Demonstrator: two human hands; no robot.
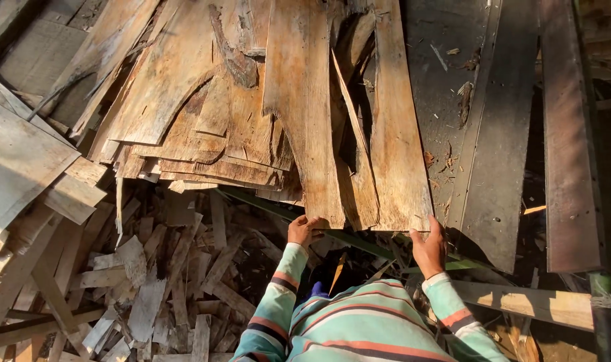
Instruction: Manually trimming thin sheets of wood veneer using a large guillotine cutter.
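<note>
Veneer workshop: stacked thin wood sheets (285,114), floor of offcut scraps (164,281)

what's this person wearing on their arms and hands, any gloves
No gloves: the left hand and right hand are bare. Both arms are in long sleeves of a knit top, pale mint green with horizontal stripes in orange-red, dark navy and cream, ending in snug cuffs at the wrists.

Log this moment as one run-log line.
left hand: grips near edge of veneer sheet | right hand: grips near edge of right veneer sheet | below: scrap wood pile
</note>
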